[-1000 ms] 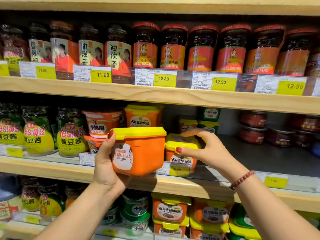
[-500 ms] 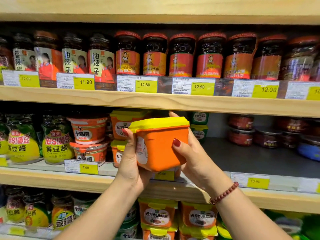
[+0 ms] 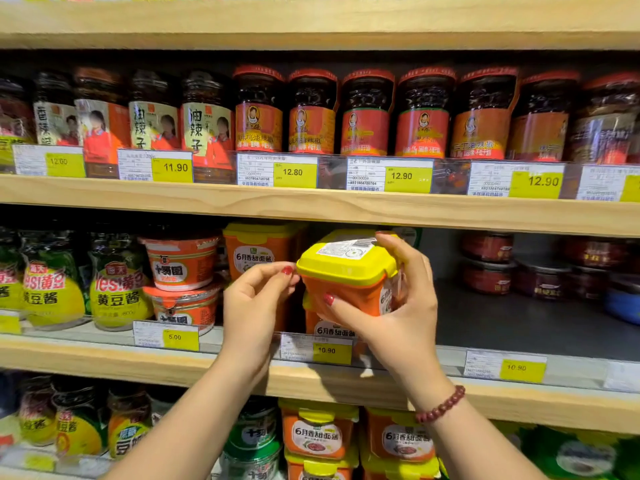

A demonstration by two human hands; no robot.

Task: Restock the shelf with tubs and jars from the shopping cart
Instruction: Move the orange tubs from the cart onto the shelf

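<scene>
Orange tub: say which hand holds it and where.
The right hand grips the tub by its body, thumb on the front, fingers round the far side. The left hand sits at the left corner of the lid; whether it pinches cannot be told.

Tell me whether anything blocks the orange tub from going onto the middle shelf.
Nothing visible does. The right hand holds the orange tub just above another tub at the front, and the middle shelf is bare to its right.

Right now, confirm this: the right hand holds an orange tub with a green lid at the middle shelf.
Wrong on the lid: it is yellow, not green. The head view shows the right hand holding the orange tub at the middle shelf.
</scene>
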